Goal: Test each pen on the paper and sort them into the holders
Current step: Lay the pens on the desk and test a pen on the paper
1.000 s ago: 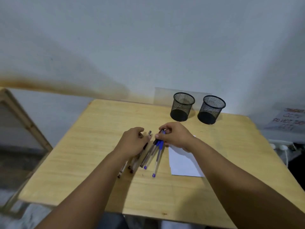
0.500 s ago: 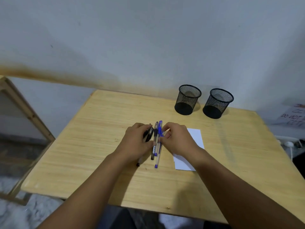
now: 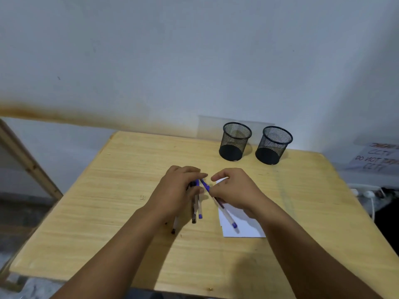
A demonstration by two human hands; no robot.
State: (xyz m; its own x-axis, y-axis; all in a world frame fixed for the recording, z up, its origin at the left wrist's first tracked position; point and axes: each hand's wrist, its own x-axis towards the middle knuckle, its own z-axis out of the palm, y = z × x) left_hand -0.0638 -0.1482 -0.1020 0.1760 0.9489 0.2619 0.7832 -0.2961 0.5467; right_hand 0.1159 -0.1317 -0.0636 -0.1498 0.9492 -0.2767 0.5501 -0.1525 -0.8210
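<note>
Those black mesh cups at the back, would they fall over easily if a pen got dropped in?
Probably not easily: each mesh holder stands upright on a solid, flat base. But the wire walls look light, and both look empty, so a sideways knock might slide or tip one.

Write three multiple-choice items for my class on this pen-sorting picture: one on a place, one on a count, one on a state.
1. Where does the white paper lie?
A. Under the right hand
B. Inside a holder
C. On the floor

2. How many mesh holders stand on the table?
A. One
B. Two
C. Four

3. What do the holders contain?
A. Pens
B. Paper
C. Nothing visible

Answers:
1. A: the sheet pokes out from beneath the right hand, which holds a blue pen over it.
2. B: the left holder and the right holder stand side by side at the far edge.
3. C: only their dark bottoms show; the other pens are under the left hand.
</note>
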